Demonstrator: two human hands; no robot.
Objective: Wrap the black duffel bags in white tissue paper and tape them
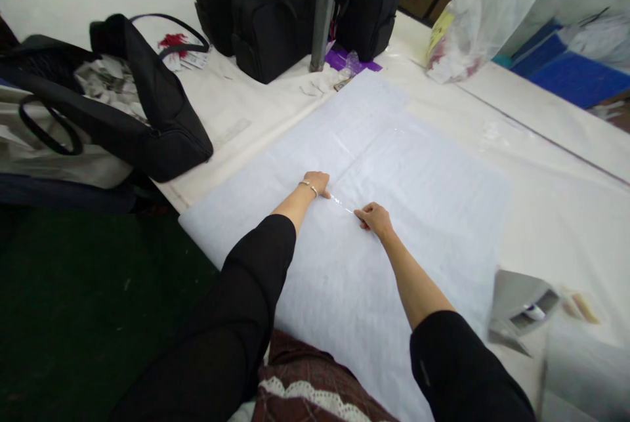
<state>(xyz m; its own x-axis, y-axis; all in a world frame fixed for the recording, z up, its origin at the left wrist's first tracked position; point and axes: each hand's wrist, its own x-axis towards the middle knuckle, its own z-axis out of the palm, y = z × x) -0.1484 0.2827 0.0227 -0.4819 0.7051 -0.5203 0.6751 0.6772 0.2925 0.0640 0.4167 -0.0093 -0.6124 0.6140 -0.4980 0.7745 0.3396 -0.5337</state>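
A large pale-blue sheet (pixel 433 192) lies spread across the white table, with a seam line running through its upper middle. Between my hands stretches a short strip of clear tape (pixel 341 203), glinting just over the sheet. My left hand (pixel 317 182), with a bracelet at the wrist, is closed at the strip's left end, its fingertips partly hidden. At the other end my right hand (pixel 375 218) pinches the strip between thumb and fingers. Both hands are low over the sheet; whether the tape touches it I cannot tell.
An open black bag (pixel 167 126) with crumpled paper inside stands at the left. Several black bags (pixel 275 21) are stacked behind a metal post (pixel 325 8). A clear plastic bag (pixel 485 8) sits back right. A grey box-like object (pixel 522 300) lies at the right.
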